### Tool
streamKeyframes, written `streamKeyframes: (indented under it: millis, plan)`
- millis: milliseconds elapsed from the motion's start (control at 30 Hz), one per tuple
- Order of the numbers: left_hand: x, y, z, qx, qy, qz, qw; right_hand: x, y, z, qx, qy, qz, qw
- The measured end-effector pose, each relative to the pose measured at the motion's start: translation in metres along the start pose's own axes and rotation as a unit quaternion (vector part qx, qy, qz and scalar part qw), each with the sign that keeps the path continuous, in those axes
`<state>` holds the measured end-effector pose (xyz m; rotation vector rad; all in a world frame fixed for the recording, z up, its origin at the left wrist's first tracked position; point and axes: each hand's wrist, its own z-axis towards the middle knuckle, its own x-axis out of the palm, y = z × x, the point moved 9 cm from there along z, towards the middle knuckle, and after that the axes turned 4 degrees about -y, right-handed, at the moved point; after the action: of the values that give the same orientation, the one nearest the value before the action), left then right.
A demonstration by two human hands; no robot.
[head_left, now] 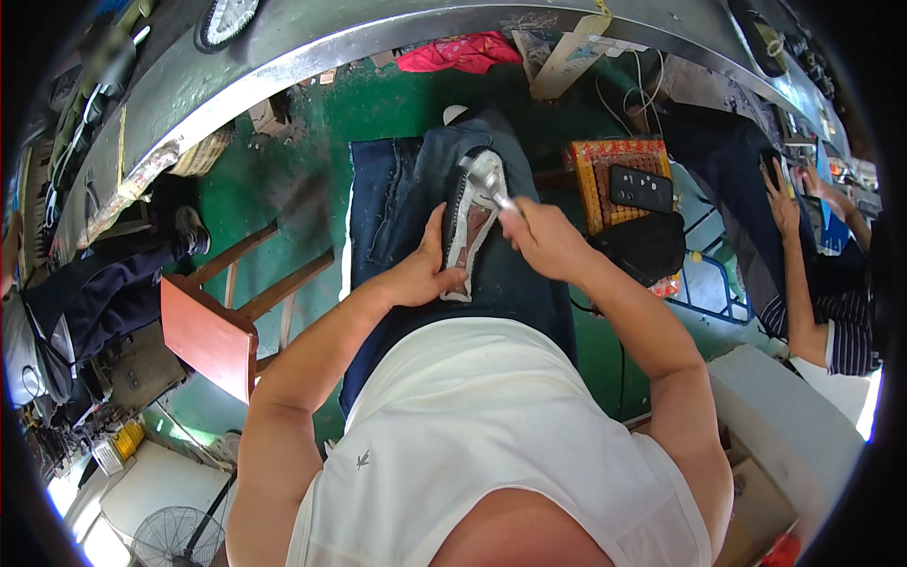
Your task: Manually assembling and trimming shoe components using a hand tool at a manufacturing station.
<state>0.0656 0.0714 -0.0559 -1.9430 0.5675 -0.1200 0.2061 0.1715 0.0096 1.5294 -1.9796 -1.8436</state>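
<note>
A shoe [479,225] lies bottom up across my lap, its toe pointing away from me. A pale, rough rim runs around its underside, and a brownish patch shows in the middle. My left hand [423,271] is closed around the heel end, thumb over the near edge. From the right, my right hand [546,240] grips a hammer [487,177] whose metal head is over the toe half of the shoe. Whether the head touches the shoe I cannot tell. Dark blue cloth [387,203] covers my legs beneath the shoe.
A metal-edged bench [350,42] curves across the far side, with a shoe sole [227,21] on it. At left stands a reddish wooden stool [210,326]. A phone [641,188] and a black bag [644,248] rest on a beaded seat at right. People sit on both sides.
</note>
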Motion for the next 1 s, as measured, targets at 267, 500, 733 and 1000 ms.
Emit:
streamKeyframes:
  millis: [267,500,733,1000]
  plan:
    - [-0.054,0.017,0.054,-0.054,-0.202,-0.139,0.968,0.012,-0.056,0.014,0.191,0.058,0.356,0.913]
    - [-0.183,-0.17,0.054,0.111,-0.181,-0.18,0.96,0.041,-0.1,0.0,0.215,0.046,0.409,0.886]
    - [-0.354,-0.399,0.155,0.134,-0.341,0.576,0.73,0.029,-0.095,0.016,0.251,0.077,0.437,0.86]
    - [-0.507,-0.356,0.267,0.068,-0.394,0.759,0.514,0.028,-0.101,0.028,0.294,0.108,0.451,0.836]
